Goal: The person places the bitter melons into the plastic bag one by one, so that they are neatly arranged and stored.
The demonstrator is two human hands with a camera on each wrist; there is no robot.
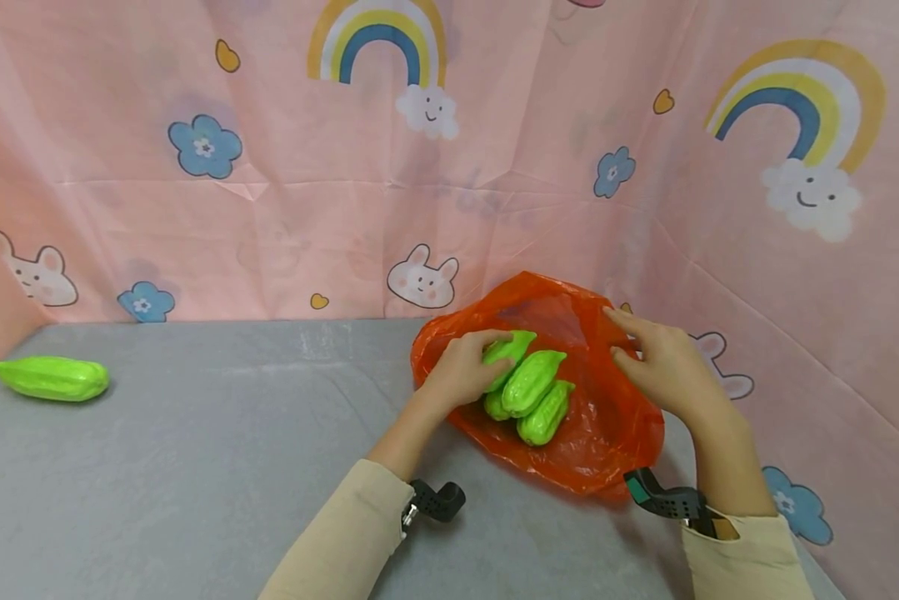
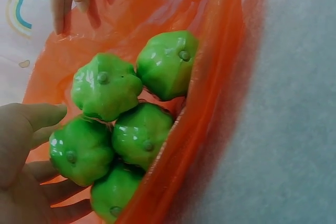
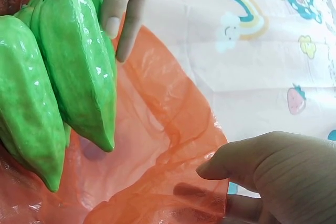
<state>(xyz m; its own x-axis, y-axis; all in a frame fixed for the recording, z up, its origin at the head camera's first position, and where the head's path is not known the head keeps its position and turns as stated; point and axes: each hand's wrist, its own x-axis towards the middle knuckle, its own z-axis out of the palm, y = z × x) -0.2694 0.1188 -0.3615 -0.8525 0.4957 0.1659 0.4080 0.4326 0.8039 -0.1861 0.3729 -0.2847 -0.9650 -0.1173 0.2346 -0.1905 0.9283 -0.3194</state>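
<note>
An orange-red plastic bag (image 1: 606,433) lies spread wide on the table, its mouth facing up and towards me. Several glossy green ridged gourds (image 1: 531,383) are piled in it, pointed at one end. My left hand (image 1: 466,367) reaches over the bag's left side, fingers and thumb extended around the upper left gourd (image 2: 83,150). The right hand (image 1: 666,362) holds the bag's far right edge, with the thumb (image 3: 231,158) in front of the film and a finger showing through behind it.
Another green gourd (image 1: 52,377) lies at the far left of the grey table (image 1: 217,467). A pink printed cloth (image 1: 284,225) hangs behind the table and along the right side. Dark straps (image 1: 437,500) sit on both wrists.
</note>
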